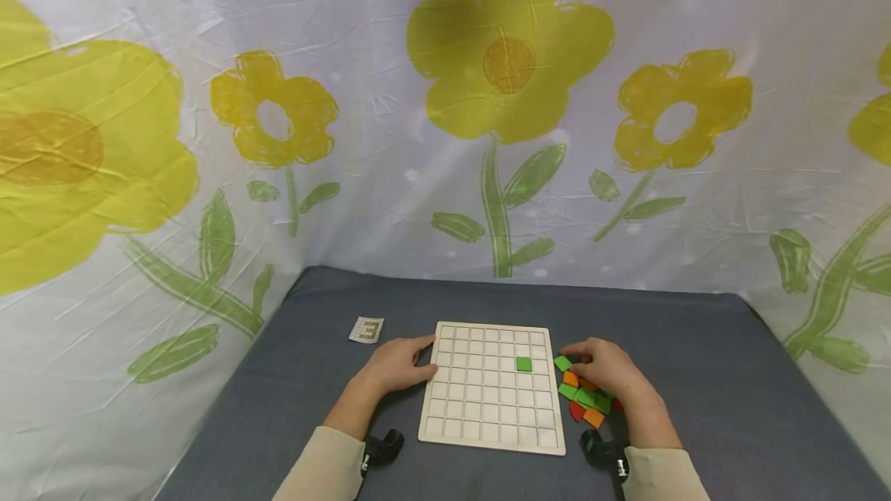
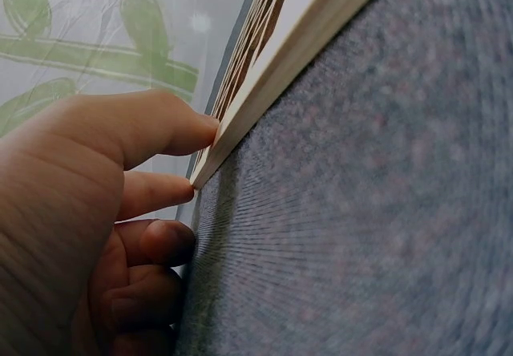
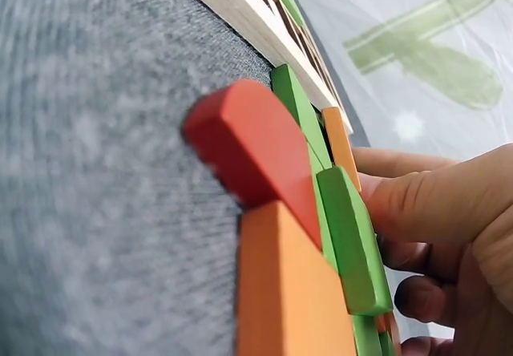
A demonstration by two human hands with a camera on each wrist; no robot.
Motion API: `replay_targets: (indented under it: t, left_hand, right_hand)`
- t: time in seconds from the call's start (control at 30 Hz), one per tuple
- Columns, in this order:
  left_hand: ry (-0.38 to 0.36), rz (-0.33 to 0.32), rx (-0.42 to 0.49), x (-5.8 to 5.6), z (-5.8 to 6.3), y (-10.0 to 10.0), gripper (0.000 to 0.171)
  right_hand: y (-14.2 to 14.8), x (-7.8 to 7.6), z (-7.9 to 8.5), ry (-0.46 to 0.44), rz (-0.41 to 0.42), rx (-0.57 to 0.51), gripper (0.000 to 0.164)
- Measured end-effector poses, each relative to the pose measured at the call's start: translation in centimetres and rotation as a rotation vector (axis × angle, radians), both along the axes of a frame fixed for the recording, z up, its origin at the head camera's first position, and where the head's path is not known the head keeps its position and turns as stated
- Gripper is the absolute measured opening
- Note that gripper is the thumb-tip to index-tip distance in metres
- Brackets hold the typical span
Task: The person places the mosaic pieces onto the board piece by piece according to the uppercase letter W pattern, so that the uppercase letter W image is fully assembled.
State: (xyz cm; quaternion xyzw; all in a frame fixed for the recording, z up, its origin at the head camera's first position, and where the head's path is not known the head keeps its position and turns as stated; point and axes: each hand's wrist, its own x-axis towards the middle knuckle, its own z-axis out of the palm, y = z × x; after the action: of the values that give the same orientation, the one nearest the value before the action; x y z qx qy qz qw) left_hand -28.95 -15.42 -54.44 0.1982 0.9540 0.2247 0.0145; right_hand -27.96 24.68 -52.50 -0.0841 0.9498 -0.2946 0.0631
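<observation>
A pale wooden grid board (image 1: 490, 400) lies flat on the dark cloth, one green square tile (image 1: 524, 364) set in a cell at its upper right. My left hand (image 1: 395, 366) touches the board's left edge with spread thumb and index finger; in the left wrist view its other fingers are bent. Beyond the right edge, my right hand (image 1: 607, 364) is over a pile of loose tiles. Its thumb and index finger are apart near a green tile (image 1: 562, 363) and an orange tile (image 3: 340, 143). Part of the pile is hidden under the hand.
The pile also holds a red rounded piece (image 1: 577, 411), an orange square (image 1: 593, 417) and several green tiles (image 1: 585, 397). A small patterned card (image 1: 366, 329) lies left of the board. A flowered curtain (image 1: 376, 145) hangs behind the cloth-covered table (image 1: 278, 416).
</observation>
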Motion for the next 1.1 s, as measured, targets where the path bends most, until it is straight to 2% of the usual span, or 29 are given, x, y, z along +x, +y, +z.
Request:
replay_targets:
  t: [0.4, 0.63, 0.87, 1.1]
  left_hand:
    - [-0.001, 0.001, -0.007, -0.1, -0.2, 0.2, 0.062]
    - [-0.002, 0.006, -0.007, 0.0, -0.2, 0.3, 0.062]
    - [0.002, 0.006, -0.005, 0.0, -0.2, 0.4, 0.062]
    - [0.004, 0.004, -0.009, -0.1, -0.3, 0.4, 0.062]
  right_hand:
    - [0.7, 0.0, 0.4, 0.030, 0.009, 0.005, 0.030]
    - [1.5, 0.3, 1.9, 0.053, -0.015, -0.057, 0.032]
    - [1.9, 0.7, 3.2, 0.130, 0.016, -0.066, 0.032]
    - [1.5, 1.3, 4.5, 0.139, 0.017, -0.119, 0.030]
